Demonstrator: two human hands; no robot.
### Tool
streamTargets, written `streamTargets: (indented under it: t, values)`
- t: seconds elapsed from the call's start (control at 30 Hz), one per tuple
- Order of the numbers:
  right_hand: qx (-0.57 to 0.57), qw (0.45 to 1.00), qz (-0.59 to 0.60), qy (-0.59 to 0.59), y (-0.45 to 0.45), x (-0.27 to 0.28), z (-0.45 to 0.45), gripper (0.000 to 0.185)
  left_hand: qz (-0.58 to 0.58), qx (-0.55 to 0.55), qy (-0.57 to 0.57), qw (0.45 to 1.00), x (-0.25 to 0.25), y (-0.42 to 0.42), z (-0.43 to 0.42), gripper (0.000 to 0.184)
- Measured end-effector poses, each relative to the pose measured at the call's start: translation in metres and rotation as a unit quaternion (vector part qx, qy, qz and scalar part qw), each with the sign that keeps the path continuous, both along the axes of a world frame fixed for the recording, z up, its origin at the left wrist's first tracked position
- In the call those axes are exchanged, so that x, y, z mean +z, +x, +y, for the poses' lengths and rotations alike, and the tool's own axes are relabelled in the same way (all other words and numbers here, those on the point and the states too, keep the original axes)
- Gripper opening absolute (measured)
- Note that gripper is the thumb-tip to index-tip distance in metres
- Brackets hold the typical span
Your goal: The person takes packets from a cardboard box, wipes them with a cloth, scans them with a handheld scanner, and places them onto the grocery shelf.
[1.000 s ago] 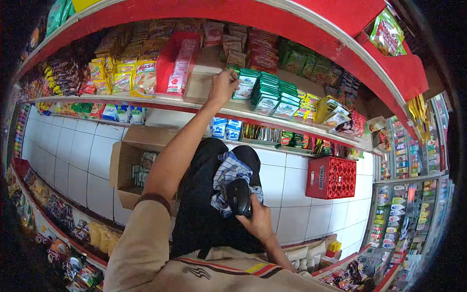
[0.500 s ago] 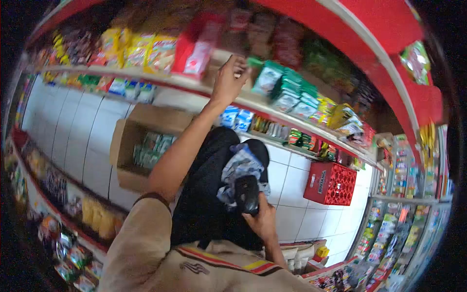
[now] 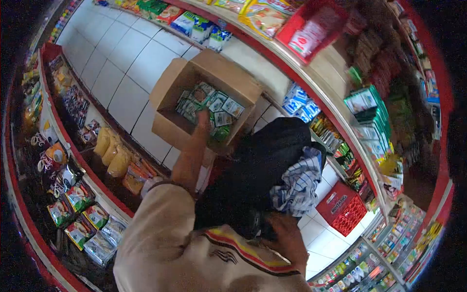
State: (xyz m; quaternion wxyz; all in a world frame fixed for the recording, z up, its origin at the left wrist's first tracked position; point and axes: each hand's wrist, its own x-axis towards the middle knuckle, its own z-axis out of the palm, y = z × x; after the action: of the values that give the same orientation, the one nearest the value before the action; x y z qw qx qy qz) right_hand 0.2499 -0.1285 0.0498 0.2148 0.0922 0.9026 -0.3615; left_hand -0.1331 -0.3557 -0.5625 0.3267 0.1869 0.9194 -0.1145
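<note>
My left hand [image 3: 203,121] reaches down into an open cardboard box [image 3: 168,82] on the floor. Its fingers are over small green-and-white packets [image 3: 216,104] lying loose inside, and I cannot make out whether they grip one. Low at my lap, my right hand [image 3: 287,231] is curled around a black rounded object [image 3: 258,225], mostly hidden against my dark trousers. A crumpled blue-and-white checked cloth [image 3: 299,182] rests on my leg beside this hand. Similar green packets [image 3: 367,104] stand in a row on the shelf to the right.
A red-edged shelf [image 3: 335,100] runs along my right side, carrying a red box [image 3: 311,31] and yellow packs [image 3: 265,17]. A red crate [image 3: 343,209] stands on the white tiles [image 3: 129,53]. Another low shelf [image 3: 92,173] with bagged goods lines my left.
My left hand has come down from the shelf into the cardboard box. My view has turned left and down. My right hand has drawn the black object back toward my body.
</note>
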Motion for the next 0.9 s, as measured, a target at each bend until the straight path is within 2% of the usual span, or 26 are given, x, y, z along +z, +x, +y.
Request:
streamTargets:
  t: [0.07,0.1,0.17,0.2,0.23,0.27,0.3,0.37,0.4,0.43,0.47,0.5,0.53,0.57,0.6,0.63,0.67,0.7,0.73,0.77,0.8,0.87,0.9]
  values:
    - [-0.068,0.997,-0.029,-0.030,-0.012,0.014,0.016,0.066,0.121,0.072,0.031,0.990,-0.040,0.039,0.013,0.042]
    - [-0.140,0.989,0.013,-0.037,-0.007,0.014,0.022,0.060,0.179,0.107,0.047,0.977,-0.055,0.065,0.020,0.039]
    - [-0.251,0.968,0.010,0.023,0.004,0.005,0.036,0.063,0.296,0.175,0.077,0.936,-0.079,0.085,0.031,0.039]
    - [-0.303,0.951,0.014,0.065,0.002,0.001,0.041,0.066,0.293,0.178,0.075,0.937,-0.076,0.089,0.035,0.039]
    - [-0.301,0.951,0.010,0.066,-0.003,-0.001,0.044,0.066,0.321,0.148,0.059,0.934,-0.072,0.091,0.034,0.043]
    - [-0.277,0.952,0.041,0.126,-0.014,-0.004,0.046,0.079,0.348,0.116,0.043,0.929,-0.057,0.089,0.032,0.050]
    - [-0.251,0.947,0.071,0.186,-0.024,-0.006,0.047,0.092,0.345,0.117,0.041,0.931,-0.045,0.091,0.025,0.050]
    - [-0.237,0.954,0.040,0.179,-0.041,-0.011,0.038,0.097,0.164,0.001,0.080,0.983,-0.017,0.090,0.014,0.055]
    - [-0.223,0.960,0.015,0.171,-0.048,-0.014,0.035,0.102,0.162,0.003,0.080,0.984,-0.004,0.084,0.015,0.055]
    - [-0.209,0.963,-0.014,0.168,-0.047,-0.019,0.033,0.106,0.071,-0.229,-0.057,0.969,0.010,0.075,0.020,0.051]
    - [-0.209,0.963,-0.017,0.169,-0.043,-0.027,0.033,0.106,-0.028,-0.444,-0.188,0.876,0.016,0.070,0.025,0.047]
    - [-0.199,0.963,-0.012,0.181,-0.038,-0.037,0.033,0.103,-0.029,-0.445,-0.186,0.875,-0.013,0.070,0.024,0.047]
    - [-0.190,0.963,-0.008,0.194,-0.034,-0.041,0.033,0.099,-0.047,-0.137,-0.056,0.988,-0.055,0.073,0.019,0.040]
    - [-0.209,0.958,0.004,0.196,-0.040,-0.039,0.032,0.088,-0.060,0.190,0.081,0.977,-0.077,0.078,0.018,0.034]
    - [-0.211,0.957,0.002,0.198,-0.038,-0.039,0.033,0.088,-0.063,0.188,0.082,0.977,-0.063,0.080,0.022,0.034]
    - [-0.219,0.957,0.021,0.191,-0.036,-0.041,0.036,0.081,-0.022,-0.034,-0.010,0.999,-0.031,0.075,0.027,0.033]
    - [-0.226,0.956,0.040,0.183,-0.034,-0.043,0.038,0.074,0.022,-0.253,-0.101,0.962,-0.009,0.072,0.030,0.033]
    - [-0.230,0.955,0.043,0.185,-0.032,-0.043,0.039,0.074,0.026,-0.255,-0.099,0.961,-0.008,0.072,0.030,0.033]
    - [-0.228,0.956,0.059,0.176,-0.032,-0.044,0.041,0.067,0.019,-0.041,0.025,0.999,-0.006,0.069,0.028,0.033]
    - [-0.227,0.957,0.077,0.165,-0.031,-0.045,0.042,0.061,0.012,0.174,0.149,0.973,-0.005,0.065,0.022,0.034]
    - [-0.230,0.955,0.083,0.165,-0.030,-0.047,0.044,0.061,0.018,0.171,0.152,0.973,-0.008,0.064,0.014,0.034]
    - [-0.228,0.958,0.095,0.144,-0.027,-0.051,0.046,0.056,0.065,0.156,0.378,0.910,-0.012,0.062,0.003,0.032]
    - [-0.230,0.957,0.103,0.145,-0.026,-0.051,0.046,0.056,0.072,0.151,0.383,0.909,0.004,0.057,0.004,0.032]
